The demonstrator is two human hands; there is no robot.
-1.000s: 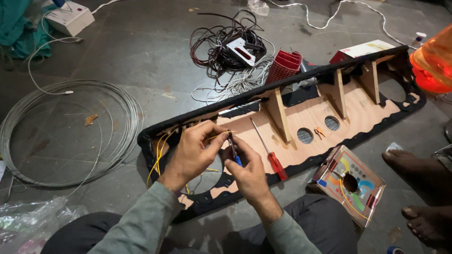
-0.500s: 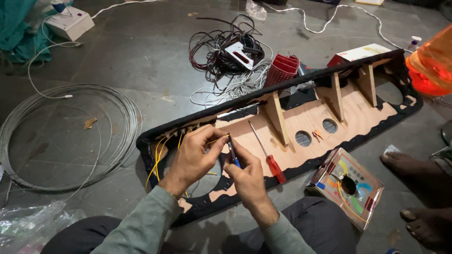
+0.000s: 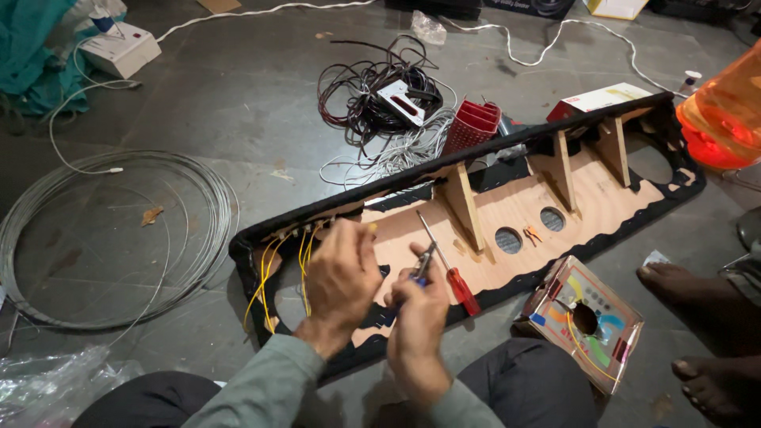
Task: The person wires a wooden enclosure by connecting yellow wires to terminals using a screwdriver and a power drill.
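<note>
A long wooden panel (image 3: pixel 523 210) with a black fabric rim, upright dividers and round holes lies on the concrete floor. Yellow wires (image 3: pixel 269 269) hang from its left end. My left hand (image 3: pixel 341 277) pinches a wire end over that left section. My right hand (image 3: pixel 420 309) grips a small pair of pliers (image 3: pixel 424 261) with blue handles, tips close to the left fingers. A red-handled screwdriver (image 3: pixel 452 273) lies on the panel just right of my hands.
A coil of grey wire (image 3: pixel 103 238) lies at the left. A tangle of black cables (image 3: pixel 372 87), a red basket (image 3: pixel 472 127) and a white box (image 3: pixel 119 51) sit beyond the panel. A colourful open carton (image 3: pixel 587 321) rests by my knee. Another person's bare feet (image 3: pixel 697 333) are at the right.
My hands have shifted slightly on the wire, and the pliers' tips have tilted up closer to the left fingers. The panel and screwdriver have not moved.
</note>
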